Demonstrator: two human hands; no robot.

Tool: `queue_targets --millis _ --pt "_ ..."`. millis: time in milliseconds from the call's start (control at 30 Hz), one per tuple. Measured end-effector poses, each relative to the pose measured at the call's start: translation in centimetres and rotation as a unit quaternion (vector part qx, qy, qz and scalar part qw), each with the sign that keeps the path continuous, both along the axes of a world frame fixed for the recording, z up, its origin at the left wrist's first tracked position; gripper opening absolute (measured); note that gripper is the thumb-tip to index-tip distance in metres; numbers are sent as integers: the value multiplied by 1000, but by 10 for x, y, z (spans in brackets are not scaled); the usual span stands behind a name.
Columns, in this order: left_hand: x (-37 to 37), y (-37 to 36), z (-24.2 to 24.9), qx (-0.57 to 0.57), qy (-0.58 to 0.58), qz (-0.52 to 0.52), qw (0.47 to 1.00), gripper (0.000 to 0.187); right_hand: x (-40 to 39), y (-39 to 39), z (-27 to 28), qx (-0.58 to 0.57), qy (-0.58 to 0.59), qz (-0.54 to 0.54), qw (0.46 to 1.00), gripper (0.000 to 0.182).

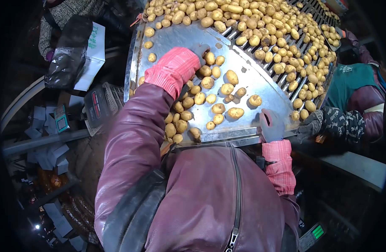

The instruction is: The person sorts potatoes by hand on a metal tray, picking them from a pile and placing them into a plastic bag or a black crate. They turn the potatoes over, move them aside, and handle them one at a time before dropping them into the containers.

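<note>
Gloved in grey, my left hand reaches over the metal tray beside several loose potatoes; its fingers are mostly hidden behind the pink cuff and I cannot make out what they hold. My right hand, also in a grey glove, rests at the tray's near right edge. Its thumb and fingers are apart, with nothing between them. The closest potato lies a little up and left of it, not touched.
A heap of potatoes covers the slatted rollers beyond the tray. At right, a co-worker's gloved hand touches the tray edge; another person stands at upper left by a white box. A grey crate is at left.
</note>
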State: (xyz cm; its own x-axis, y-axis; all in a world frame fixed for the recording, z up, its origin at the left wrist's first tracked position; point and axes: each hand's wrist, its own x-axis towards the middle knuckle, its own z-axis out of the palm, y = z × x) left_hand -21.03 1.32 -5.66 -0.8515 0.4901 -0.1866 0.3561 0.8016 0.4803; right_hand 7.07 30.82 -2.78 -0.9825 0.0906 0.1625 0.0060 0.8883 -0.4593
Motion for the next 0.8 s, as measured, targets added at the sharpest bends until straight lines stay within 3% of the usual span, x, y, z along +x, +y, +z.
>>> queue_targets --millis 133,167,200,267,333,400,467,567,667,733,800 --pt "-6 -6 -7 19 -84 3 996 43 1 1 0 -10 -4 4 1000 21" --pt "-11 -16 -50 130 -68 61 987 37 1 2 1 -14 -4 8 1000 22" --pt "-2 -27 -38 231 -119 87 962 36 1 5 0 -42 -13 16 999 26" --pt "46 -49 16 422 -212 139 870 36 -1 13 -2 -101 -35 39 994 34" --pt "103 -59 68 543 -241 262 760 32 -14 21 7 -48 -51 69 995 45" --pt "129 -77 63 696 -286 223 619 25 -33 21 18 -15 -92 102 990 53" --pt "155 -82 69 664 -280 335 606 20 -57 15 27 4 -158 137 978 58" --pt "187 -79 64 651 -243 380 611 20 -72 -23 18 152 -166 200 954 57" --pt "218 -81 70 654 -277 364 602 25 -79 -58 -9 125 -193 223 947 56" --pt "231 -92 44 675 -268 372 579 26 -75 -82 17 76 -230 320 916 50" --pt "238 -89 20 720 -267 346 539 26 -74 -88 16 -55 -202 393 896 43"
